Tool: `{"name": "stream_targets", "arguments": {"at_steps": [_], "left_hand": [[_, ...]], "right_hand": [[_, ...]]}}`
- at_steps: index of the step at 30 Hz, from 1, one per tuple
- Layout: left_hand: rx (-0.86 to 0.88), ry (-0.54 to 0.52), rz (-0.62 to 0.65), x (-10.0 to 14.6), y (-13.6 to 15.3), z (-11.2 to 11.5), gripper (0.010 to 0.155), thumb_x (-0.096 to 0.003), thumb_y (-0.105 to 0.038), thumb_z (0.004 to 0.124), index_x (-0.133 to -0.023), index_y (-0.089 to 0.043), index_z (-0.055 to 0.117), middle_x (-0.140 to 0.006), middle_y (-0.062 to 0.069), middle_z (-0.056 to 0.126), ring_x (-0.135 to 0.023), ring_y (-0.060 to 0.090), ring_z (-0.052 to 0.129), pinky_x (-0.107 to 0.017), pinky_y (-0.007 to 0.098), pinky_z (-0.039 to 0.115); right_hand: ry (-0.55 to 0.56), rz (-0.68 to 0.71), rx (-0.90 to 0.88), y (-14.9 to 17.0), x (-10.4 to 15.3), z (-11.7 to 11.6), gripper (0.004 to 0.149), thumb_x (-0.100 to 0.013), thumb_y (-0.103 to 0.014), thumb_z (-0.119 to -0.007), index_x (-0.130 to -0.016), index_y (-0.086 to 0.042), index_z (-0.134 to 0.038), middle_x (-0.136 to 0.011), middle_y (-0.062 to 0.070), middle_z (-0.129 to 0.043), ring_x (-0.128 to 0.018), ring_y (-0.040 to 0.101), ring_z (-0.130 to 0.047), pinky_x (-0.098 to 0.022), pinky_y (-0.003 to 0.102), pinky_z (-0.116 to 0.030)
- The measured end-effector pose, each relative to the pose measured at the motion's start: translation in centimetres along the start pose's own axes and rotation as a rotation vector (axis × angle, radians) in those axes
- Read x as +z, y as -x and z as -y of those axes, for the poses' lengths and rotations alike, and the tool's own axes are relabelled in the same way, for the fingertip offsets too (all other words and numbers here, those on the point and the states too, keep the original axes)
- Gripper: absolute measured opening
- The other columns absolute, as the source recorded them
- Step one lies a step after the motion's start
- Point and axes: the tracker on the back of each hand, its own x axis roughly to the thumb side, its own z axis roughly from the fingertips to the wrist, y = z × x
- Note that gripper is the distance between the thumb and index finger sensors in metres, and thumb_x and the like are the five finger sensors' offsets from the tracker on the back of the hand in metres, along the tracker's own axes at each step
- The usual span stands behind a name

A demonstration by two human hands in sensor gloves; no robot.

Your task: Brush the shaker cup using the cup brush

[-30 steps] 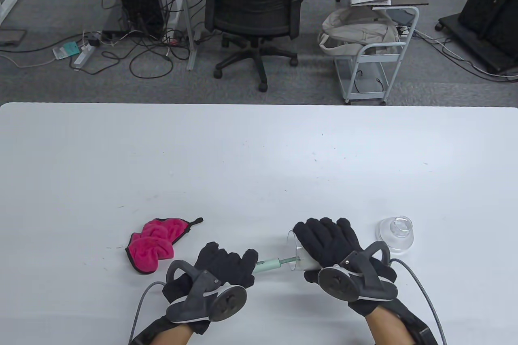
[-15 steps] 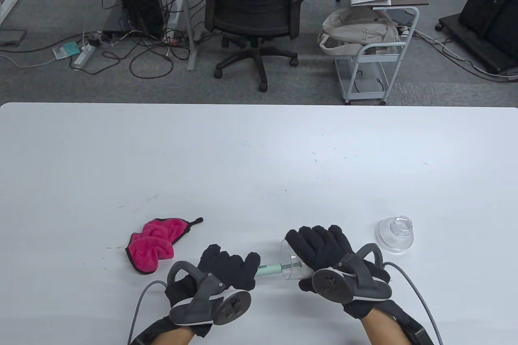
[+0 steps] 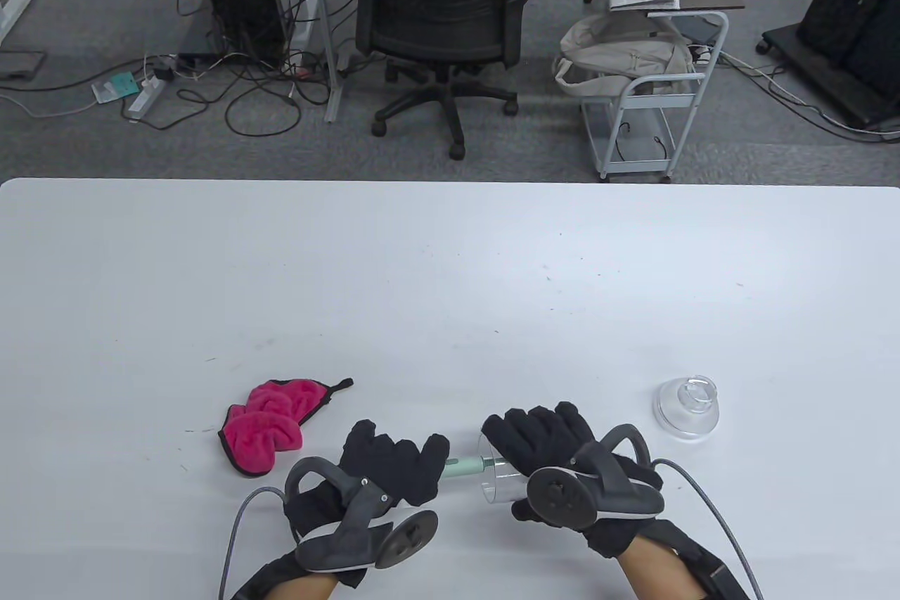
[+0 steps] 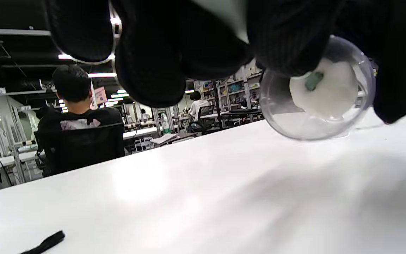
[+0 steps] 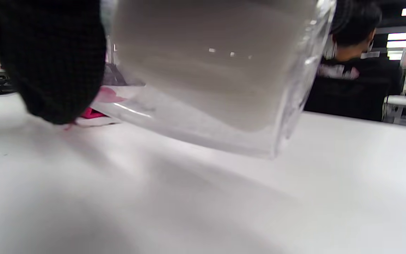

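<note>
My right hand [image 3: 555, 449] grips a clear shaker cup [image 3: 494, 477] held on its side just above the table, mouth facing left. My left hand [image 3: 397, 463] grips the pale green handle of the cup brush [image 3: 465, 467], whose stem runs into the cup's mouth. In the left wrist view the cup [image 4: 317, 90] shows end-on with the white brush head [image 4: 324, 88] inside it. In the right wrist view the cup wall [image 5: 217, 74] fills the top, with my gloved thumb [image 5: 53, 60] at its left.
A pink cloth [image 3: 271, 425] lies left of my left hand. The cup's clear lid [image 3: 688, 404] stands on the table right of my right hand. The white table [image 3: 450, 290] stretches far ahead. An office chair [image 3: 443, 23] and a cart [image 3: 650, 100] stand beyond its far edge.
My right hand has slid the cup leftward over the brush, so less of the green handle shows between the hands. My left hand has barely moved.
</note>
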Motion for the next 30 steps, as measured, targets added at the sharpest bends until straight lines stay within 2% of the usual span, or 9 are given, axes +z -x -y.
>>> {"name": "stream_targets", "arguments": {"at_steps": [2,4,7,11,14,18,23,27,30], "left_hand": [[0.059,0.032,-0.004,0.0,0.3,0.0,0.057,-0.0505,-0.045,0.082,-0.103,-0.027,0.07,-0.064,-0.003,0.097,-0.057,0.024,0.102,-0.066,0.062,0.074],[0.068,-0.024,-0.01,0.2,0.6,-0.4,0.057,-0.0502,-0.045,0.083,-0.103,-0.026,0.071,-0.063,-0.003,0.097,-0.057,0.025,0.102,-0.067,0.062,0.073],[0.054,-0.105,-0.027,0.9,1.4,-1.1,0.056,-0.0499,-0.044,0.084,-0.102,-0.026,0.071,-0.063,-0.003,0.097,-0.057,0.025,0.102,-0.065,0.062,0.074],[0.013,-0.073,-0.009,0.7,1.0,-0.6,0.056,-0.0495,-0.045,0.084,-0.101,-0.026,0.072,-0.064,-0.003,0.098,-0.055,0.025,0.103,-0.063,0.061,0.076],[0.025,-0.033,0.025,0.2,0.1,0.2,0.057,-0.0497,-0.045,0.083,-0.101,-0.026,0.072,-0.064,-0.003,0.098,-0.056,0.025,0.103,-0.063,0.061,0.077],[0.102,0.002,0.024,0.1,0.3,0.3,0.057,-0.0506,-0.045,0.082,-0.103,-0.025,0.071,-0.064,-0.003,0.098,-0.057,0.024,0.102,-0.065,0.061,0.075],[0.001,-0.136,-0.03,1.0,1.1,-1.4,0.057,-0.0499,-0.044,0.084,-0.102,-0.025,0.072,-0.064,-0.003,0.098,-0.057,0.025,0.102,-0.065,0.062,0.074],[-0.038,-0.112,-0.001,0.9,0.5,-1.1,0.056,-0.0488,-0.045,0.085,-0.1,-0.026,0.073,-0.064,-0.004,0.098,-0.056,0.025,0.104,-0.064,0.061,0.075],[-0.014,-0.061,0.034,0.2,-0.2,-0.3,0.057,-0.049,-0.046,0.084,-0.101,-0.026,0.072,-0.065,-0.004,0.098,-0.057,0.024,0.104,-0.064,0.061,0.076]], "right_hand": [[0.083,-0.041,-0.023,0.9,0.4,0.8,0.105,-0.035,-0.057,-0.093,-0.11,-0.02,-0.029,-0.112,0.013,-0.055,-0.098,0.043,-0.073,-0.073,0.067,-0.06],[0.111,-0.068,-0.02,1.7,0.7,1.2,0.105,-0.035,-0.057,-0.093,-0.11,-0.02,-0.029,-0.112,0.013,-0.054,-0.098,0.043,-0.072,-0.072,0.067,-0.06],[0.029,-0.098,0.029,2.2,1.1,1.1,0.105,-0.036,-0.056,-0.093,-0.11,-0.021,-0.028,-0.113,0.013,-0.053,-0.099,0.044,-0.071,-0.072,0.068,-0.059],[-0.077,-0.05,-0.043,0.7,0.5,0.3,0.104,-0.037,-0.056,-0.093,-0.111,-0.02,-0.029,-0.113,0.014,-0.054,-0.099,0.045,-0.071,-0.073,0.068,-0.059],[-0.024,0.006,-0.076,-0.3,0.1,-0.1,0.104,-0.036,-0.055,-0.094,-0.11,-0.02,-0.03,-0.112,0.014,-0.055,-0.098,0.044,-0.072,-0.073,0.067,-0.06],[0.094,-0.053,0.029,0.8,0.6,0.7,0.105,-0.035,-0.059,-0.091,-0.11,-0.021,-0.029,-0.112,0.013,-0.055,-0.097,0.042,-0.074,-0.072,0.066,-0.061],[-0.004,-0.123,0.078,2.0,1.2,1.0,0.105,-0.037,-0.058,-0.092,-0.111,-0.02,-0.028,-0.113,0.014,-0.054,-0.098,0.045,-0.072,-0.073,0.067,-0.06],[-0.082,-0.07,-0.041,0.9,0.7,0.3,0.104,-0.037,-0.058,-0.092,-0.111,-0.018,-0.031,-0.112,0.016,-0.057,-0.095,0.046,-0.076,-0.072,0.067,-0.062],[-0.049,-0.012,-0.1,-0.1,0.3,-0.1,0.104,-0.036,-0.057,-0.093,-0.11,-0.019,-0.031,-0.111,0.014,-0.057,-0.096,0.045,-0.075,-0.072,0.067,-0.061]]}}
